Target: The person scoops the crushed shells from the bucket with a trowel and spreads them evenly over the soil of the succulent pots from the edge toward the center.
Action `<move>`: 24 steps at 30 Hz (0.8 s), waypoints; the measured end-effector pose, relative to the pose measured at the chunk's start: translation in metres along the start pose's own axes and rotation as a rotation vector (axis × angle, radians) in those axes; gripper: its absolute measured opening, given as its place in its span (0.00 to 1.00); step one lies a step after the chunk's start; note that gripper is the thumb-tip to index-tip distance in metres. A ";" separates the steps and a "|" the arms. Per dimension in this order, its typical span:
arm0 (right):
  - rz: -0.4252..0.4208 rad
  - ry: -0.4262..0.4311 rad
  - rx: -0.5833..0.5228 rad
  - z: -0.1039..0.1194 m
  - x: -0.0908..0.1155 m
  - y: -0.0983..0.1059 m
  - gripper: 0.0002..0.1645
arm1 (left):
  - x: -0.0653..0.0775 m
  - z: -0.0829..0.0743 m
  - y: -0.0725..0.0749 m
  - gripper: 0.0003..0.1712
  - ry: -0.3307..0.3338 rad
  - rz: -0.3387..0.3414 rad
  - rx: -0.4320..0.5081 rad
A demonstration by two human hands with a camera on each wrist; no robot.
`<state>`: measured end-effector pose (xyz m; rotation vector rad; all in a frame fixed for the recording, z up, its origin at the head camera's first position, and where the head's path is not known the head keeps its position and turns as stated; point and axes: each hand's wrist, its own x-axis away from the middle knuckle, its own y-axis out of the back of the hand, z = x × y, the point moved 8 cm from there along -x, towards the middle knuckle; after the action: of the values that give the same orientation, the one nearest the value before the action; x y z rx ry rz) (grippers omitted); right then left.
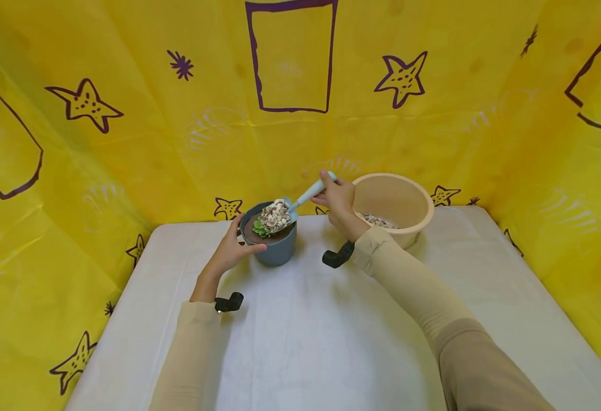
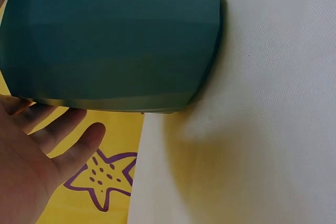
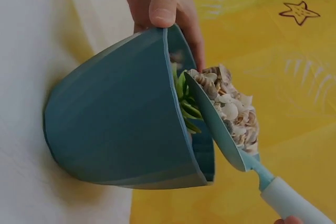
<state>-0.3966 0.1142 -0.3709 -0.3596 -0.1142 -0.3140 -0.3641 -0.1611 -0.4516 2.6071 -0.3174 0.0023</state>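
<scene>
Evidently braced: pot (image 1: 275, 252) on the table (image 1: 300, 337), left of centre

Your left hand (image 1: 232, 246) grips the pot from the left, presumably steadying it. Your right hand (image 1: 340, 200) clasps the trowel (image 1: 310, 192), its shells (image 1: 275, 214) above the pot; the plant (image 1: 260, 229) likely obstructs. Far right: basin (image 1: 428, 210), yellow backdrop (image 1: 300, 142) behind.

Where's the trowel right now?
Head view, centre: the trowel is in the right hand, its blade, heaped with shells, over the pot by the plant. The tub is to its right.
</scene>
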 end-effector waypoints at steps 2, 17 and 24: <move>0.002 0.000 0.002 -0.001 -0.001 -0.001 0.25 | 0.000 0.000 0.000 0.66 -0.002 -0.001 0.005; 0.044 0.010 0.014 0.002 0.000 -0.001 0.27 | 0.001 0.000 -0.001 0.66 0.001 0.001 0.014; 0.062 0.011 0.028 0.004 0.003 -0.001 0.31 | 0.000 -0.001 -0.001 0.66 -0.010 0.000 0.012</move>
<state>-0.3946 0.1137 -0.3666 -0.3333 -0.0967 -0.2524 -0.3637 -0.1599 -0.4508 2.6197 -0.3215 -0.0088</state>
